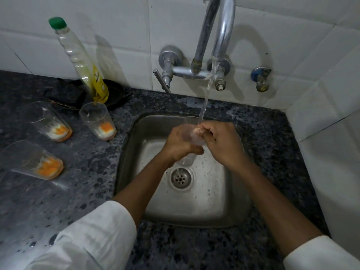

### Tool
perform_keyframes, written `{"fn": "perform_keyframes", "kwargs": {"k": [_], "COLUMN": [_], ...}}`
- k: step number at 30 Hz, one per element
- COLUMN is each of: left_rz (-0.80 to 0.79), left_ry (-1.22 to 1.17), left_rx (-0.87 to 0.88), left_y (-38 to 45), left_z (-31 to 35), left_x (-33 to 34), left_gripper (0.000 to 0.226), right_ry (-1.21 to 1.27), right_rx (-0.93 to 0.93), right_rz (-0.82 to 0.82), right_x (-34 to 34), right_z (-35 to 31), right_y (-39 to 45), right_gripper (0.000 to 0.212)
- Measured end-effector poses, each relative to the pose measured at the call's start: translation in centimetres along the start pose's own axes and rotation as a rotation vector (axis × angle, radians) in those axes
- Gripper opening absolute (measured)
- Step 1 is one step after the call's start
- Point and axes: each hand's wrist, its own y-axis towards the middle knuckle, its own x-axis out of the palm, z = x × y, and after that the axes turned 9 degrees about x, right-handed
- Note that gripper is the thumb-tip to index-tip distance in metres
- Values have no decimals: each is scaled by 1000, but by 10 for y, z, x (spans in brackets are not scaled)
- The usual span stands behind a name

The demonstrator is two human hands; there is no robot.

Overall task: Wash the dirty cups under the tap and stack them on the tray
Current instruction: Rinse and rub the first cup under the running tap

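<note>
Water (204, 102) from the tap (222, 36) falls into a clear cup (188, 133) held tilted over the sink (229, 215), left hand (178, 144) wrapped round it, right hand (221, 142) fingers rubbing its rim (three dirty cups (98, 121) wait on the desk (81, 191)).

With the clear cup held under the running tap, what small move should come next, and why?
Probably keep rubbing inside the clear plastic cup under the water stream. The left hand grips the cup over the steel sink, the right hand's fingers reach into its mouth, and pale residue seems to remain there. Three orange-stained cups wait on the counter.
</note>
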Motion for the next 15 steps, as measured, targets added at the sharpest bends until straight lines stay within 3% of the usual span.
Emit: {"fn": "perform_keyframes", "kwargs": {"k": [4,6,8,10,12,13,15], "left_rz": [374,453,306,26,-207,-239,-129], "left_ry": [335,412,247,-66,-153,-79,106], "left_rx": [44,73,97,96,28,-5,-40], "left_y": [-7,-14,-13,-9,-3,-2,-1], "left_z": [4,3,-5,-11,-13,-10,-8], "left_x": [29,34,24,-1,-18,-20,-13], "left_gripper": [40,41,56,64,63,59,55], "right_ry": [-71,-35,-14,12,63,70,24], "right_rx": [88,86,59,21,-21,-25,6], "right_rz": [86,94,68,25,-13,-18,2], "right_x": [9,15,13,4,-1,-1,3], "right_z": [-4,-3,0,-2,-4,-3,1], "right_y": [-1,0,0,-3,-5,-6,-6], "right_gripper": [18,18,20,18,14,15,20]}}
